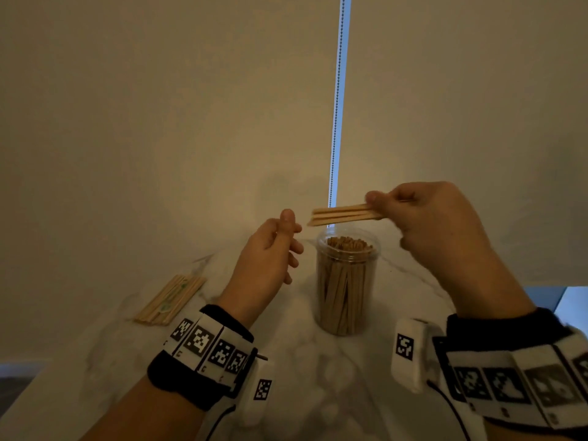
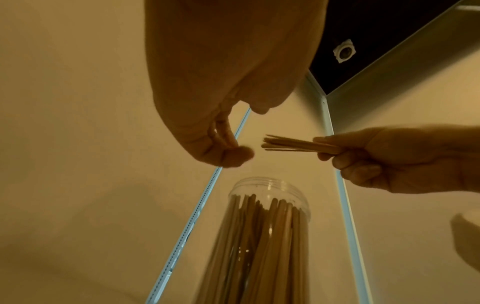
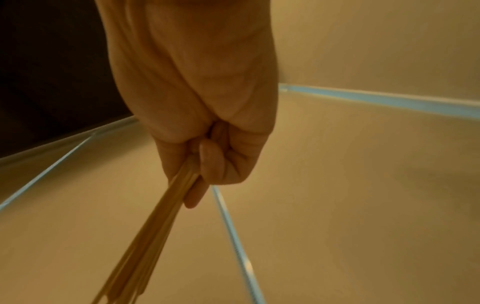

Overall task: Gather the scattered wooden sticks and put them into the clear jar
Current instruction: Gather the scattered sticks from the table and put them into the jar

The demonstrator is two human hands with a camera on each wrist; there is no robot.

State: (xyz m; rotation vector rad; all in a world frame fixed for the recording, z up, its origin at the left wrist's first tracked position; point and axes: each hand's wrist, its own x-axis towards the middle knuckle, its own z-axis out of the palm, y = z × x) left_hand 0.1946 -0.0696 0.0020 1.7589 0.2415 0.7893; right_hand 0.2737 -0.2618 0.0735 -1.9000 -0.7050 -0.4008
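A clear jar (image 1: 346,281) packed with upright wooden sticks stands mid-table, its mouth uncovered; the left wrist view shows the jar (image 2: 267,207) from below. My right hand (image 1: 436,224) grips a small bundle of wooden sticks (image 1: 342,214), held roughly level just above the jar's mouth, tips pointing left. In the right wrist view the fingers (image 3: 210,162) curl round this bundle (image 3: 153,226). My left hand (image 1: 270,253) hovers left of the jar, holding nothing, fingers loosely curled, thumb close to the sticks' tips. Another flat group of sticks (image 1: 170,299) lies on the table at left.
The white marbled table (image 1: 318,377) carries the jar and the loose sticks. A pale roller blind with a bead chain (image 1: 337,100) hangs close behind the table. The table's left edge (image 1: 31,393) drops to a dark floor.
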